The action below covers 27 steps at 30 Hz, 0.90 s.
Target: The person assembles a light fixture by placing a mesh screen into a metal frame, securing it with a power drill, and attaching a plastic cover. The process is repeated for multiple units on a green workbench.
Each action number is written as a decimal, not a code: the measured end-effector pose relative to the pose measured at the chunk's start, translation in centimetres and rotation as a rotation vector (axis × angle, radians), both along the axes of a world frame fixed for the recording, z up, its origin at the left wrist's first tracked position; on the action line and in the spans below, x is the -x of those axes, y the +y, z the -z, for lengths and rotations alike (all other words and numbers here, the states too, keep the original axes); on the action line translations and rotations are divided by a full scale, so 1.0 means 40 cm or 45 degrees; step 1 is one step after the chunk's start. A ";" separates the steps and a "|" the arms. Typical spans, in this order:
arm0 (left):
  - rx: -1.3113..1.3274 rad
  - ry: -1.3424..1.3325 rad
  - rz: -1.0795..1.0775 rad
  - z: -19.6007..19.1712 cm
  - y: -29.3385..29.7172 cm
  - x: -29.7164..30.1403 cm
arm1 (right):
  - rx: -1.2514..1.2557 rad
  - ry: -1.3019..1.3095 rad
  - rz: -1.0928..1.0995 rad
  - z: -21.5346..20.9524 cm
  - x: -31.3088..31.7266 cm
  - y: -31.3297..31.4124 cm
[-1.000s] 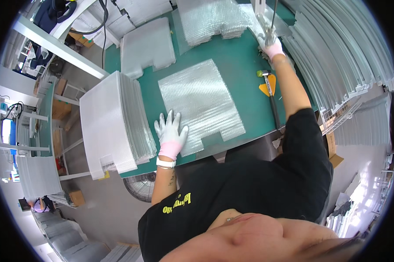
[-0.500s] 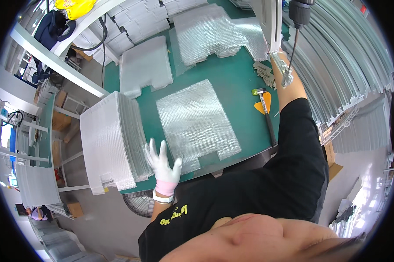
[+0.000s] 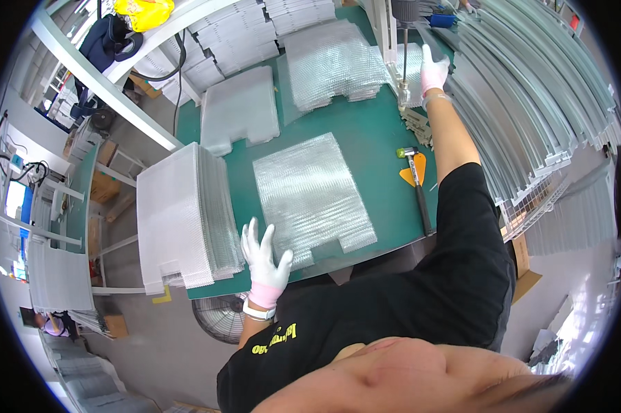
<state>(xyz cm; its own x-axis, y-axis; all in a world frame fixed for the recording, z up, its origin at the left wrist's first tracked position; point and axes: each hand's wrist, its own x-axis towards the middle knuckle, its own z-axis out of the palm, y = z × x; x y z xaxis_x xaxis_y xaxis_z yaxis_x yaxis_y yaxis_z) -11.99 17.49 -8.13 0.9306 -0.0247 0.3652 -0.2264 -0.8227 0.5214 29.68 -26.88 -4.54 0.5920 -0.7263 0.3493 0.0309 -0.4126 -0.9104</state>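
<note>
My left hand (image 3: 264, 261), in a white glove with a pink cuff, is open with fingers spread at the near left corner of a silvery mesh sheet (image 3: 314, 196). That sheet lies flat on the green tabletop (image 3: 386, 199) and has a notch in its near edge. My right hand (image 3: 434, 72), also gloved, is stretched to the far right, its fingers apart beside the hanging power screwdriver (image 3: 405, 58). I see nothing held in it. A rubber-headed mallet (image 3: 418, 189) lies on an orange piece (image 3: 407, 176) near my right forearm.
A tall stack of mesh sheets (image 3: 173, 220) stands left of the table's middle sheet. More sheet piles lie at the back left (image 3: 240, 107) and back middle (image 3: 331, 62). Long metal strips (image 3: 531, 96) are packed at the right. Small metal parts (image 3: 417, 126) lie beside the screwdriver.
My right hand, earlier hidden behind the upright post and screwdriver, now shows to the right of the screwdriver. The view has shifted slightly; my left hand stays by the sheet's near left corner.
</note>
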 end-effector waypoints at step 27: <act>0.065 0.041 0.097 0.028 -0.029 -0.010 | -0.466 -0.169 -0.394 -0.077 0.022 0.076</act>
<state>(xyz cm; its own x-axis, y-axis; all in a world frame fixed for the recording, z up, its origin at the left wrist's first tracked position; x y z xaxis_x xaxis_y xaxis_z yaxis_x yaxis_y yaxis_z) -11.57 16.33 -9.27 0.9380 -0.0780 0.3378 -0.2700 -0.7757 0.5704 28.80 -23.82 -1.48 0.7668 -0.6128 0.1912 0.2271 -0.0196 -0.9737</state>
